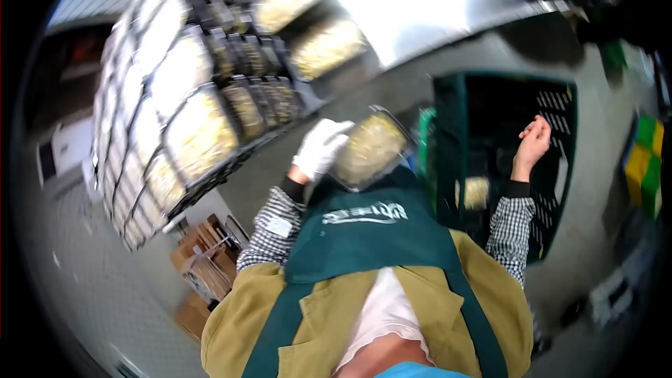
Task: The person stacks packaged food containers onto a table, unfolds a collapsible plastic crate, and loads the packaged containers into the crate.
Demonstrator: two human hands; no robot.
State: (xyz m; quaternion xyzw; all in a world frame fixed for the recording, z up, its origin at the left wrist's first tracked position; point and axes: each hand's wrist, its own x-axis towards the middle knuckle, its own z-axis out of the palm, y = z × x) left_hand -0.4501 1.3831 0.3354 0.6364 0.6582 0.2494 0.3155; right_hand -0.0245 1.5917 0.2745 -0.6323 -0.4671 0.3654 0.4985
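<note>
My left hand [323, 147], in a white glove, grips the edge of a clear-topped black tray pack [371, 150] in front of my apron. Pale yellowish food fills the pack; blur hides its exact kind. My bare right hand [534, 141] hangs over the right side of a dark green plastic crate [451, 133], fingers curled together with nothing visible in them. Low inside the crate lies a similar pack with pale contents [473, 193]. Shadow hides much of the crate's inside.
Stacked similar packs [203, 129] stand at upper left beside a shiny metal table [413, 7]. Cardboard boxes [203, 259] sit on the floor at lower left. At the far right are yellow and green crates [642, 161].
</note>
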